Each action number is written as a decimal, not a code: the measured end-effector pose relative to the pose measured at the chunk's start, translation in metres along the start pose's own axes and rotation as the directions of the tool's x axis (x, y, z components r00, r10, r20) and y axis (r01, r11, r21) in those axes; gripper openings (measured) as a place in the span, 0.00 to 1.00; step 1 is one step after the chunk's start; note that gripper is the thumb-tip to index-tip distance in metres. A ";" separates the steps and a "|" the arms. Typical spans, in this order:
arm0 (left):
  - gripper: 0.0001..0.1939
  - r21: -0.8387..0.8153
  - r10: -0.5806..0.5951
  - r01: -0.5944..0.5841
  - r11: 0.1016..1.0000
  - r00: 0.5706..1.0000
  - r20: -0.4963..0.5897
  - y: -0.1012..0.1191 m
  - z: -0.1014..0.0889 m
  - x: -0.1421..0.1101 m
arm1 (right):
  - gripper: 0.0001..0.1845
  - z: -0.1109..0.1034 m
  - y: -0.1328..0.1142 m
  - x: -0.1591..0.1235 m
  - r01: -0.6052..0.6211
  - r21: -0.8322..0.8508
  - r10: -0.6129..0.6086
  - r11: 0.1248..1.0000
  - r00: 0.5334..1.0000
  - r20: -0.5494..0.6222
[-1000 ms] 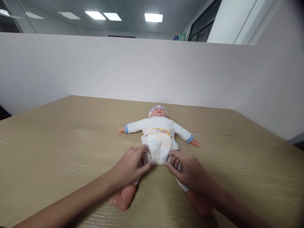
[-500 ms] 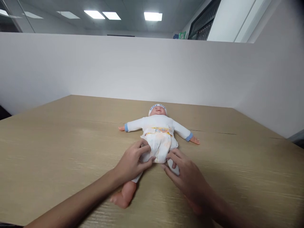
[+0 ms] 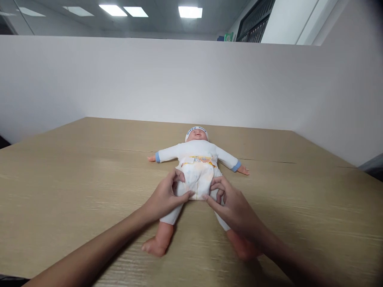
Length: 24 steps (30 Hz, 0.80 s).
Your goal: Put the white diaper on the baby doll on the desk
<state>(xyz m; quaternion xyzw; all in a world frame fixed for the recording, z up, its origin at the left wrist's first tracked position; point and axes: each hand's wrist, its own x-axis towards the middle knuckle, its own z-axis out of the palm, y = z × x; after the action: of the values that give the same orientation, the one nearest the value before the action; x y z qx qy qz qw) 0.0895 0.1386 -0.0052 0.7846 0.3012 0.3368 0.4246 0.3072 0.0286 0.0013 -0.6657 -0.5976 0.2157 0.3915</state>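
Straight beyond the doll (image 3: pixel 198 149), a white partition (image 3: pixel 191 79) borders the table (image 3: pixel 89 175)

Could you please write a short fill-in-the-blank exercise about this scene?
The doll lies on its ____ on the table.
Its sleeve cuffs are coloured ____.
One foot, with no sock on, is ____.
Between the left hand and the right hand, the doll wears a white ____ around its hips.

Missing words: back; blue; bare; diaper.
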 end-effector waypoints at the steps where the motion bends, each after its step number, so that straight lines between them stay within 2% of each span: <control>1: 0.23 -0.067 -0.016 0.014 0.998 1.000 -0.017 -0.003 0.001 0.000 | 0.18 -0.003 0.002 0.001 -0.028 0.043 0.028 0.999 1.000 -0.011; 4: 0.27 -0.202 -0.084 0.067 0.977 0.994 -0.073 -0.008 0.003 -0.001 | 0.17 -0.013 0.006 0.002 -0.069 0.042 0.071 0.997 0.997 -0.040; 6: 0.26 -0.208 -0.125 0.106 0.972 0.989 -0.079 -0.006 0.002 -0.003 | 0.15 -0.017 0.006 0.000 -0.057 0.003 0.057 0.998 0.998 -0.028; 10: 0.17 -0.022 -0.117 0.117 0.993 0.993 0.002 0.007 -0.004 -0.003 | 0.13 -0.014 0.001 -0.003 0.024 -0.061 -0.025 0.998 1.000 -0.015; 12: 0.17 0.046 -0.123 0.120 0.992 0.991 0.049 0.013 -0.006 -0.001 | 0.12 -0.008 0.000 -0.003 0.045 -0.059 -0.046 0.997 0.999 -0.021; 13: 0.18 0.026 -0.134 0.132 0.991 0.988 0.073 0.014 -0.007 0.001 | 0.12 -0.006 0.001 -0.003 0.039 -0.045 -0.040 0.998 0.999 -0.029; 15: 0.20 -0.115 -0.164 0.179 0.977 0.978 0.128 0.015 -0.008 0.003 | 0.14 -0.002 0.005 -0.001 -0.002 0.005 0.002 1.000 0.999 -0.048; 17: 0.22 -0.283 -0.199 0.244 0.927 0.963 0.180 0.014 -0.008 0.005 | 0.17 -0.001 0.010 0.002 -0.052 0.080 0.055 0.995 0.998 -0.036; 19: 0.23 -0.378 -0.235 0.294 0.878 0.952 0.195 0.013 -0.008 0.005 | 0.19 -0.002 0.015 0.004 -0.082 0.138 0.084 0.987 0.996 -0.005; 24: 0.23 -0.394 -0.261 0.304 0.867 0.952 0.161 0.011 -0.008 0.004 | 0.22 -0.008 0.014 0.004 -0.107 0.129 0.116 0.986 0.991 -0.071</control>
<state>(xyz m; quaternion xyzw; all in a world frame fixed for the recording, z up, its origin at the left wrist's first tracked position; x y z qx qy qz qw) 0.0878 0.1404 0.0083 0.6402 0.3124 0.2866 0.6407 0.3222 0.0306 -0.0041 -0.6801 -0.5290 0.2482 0.4427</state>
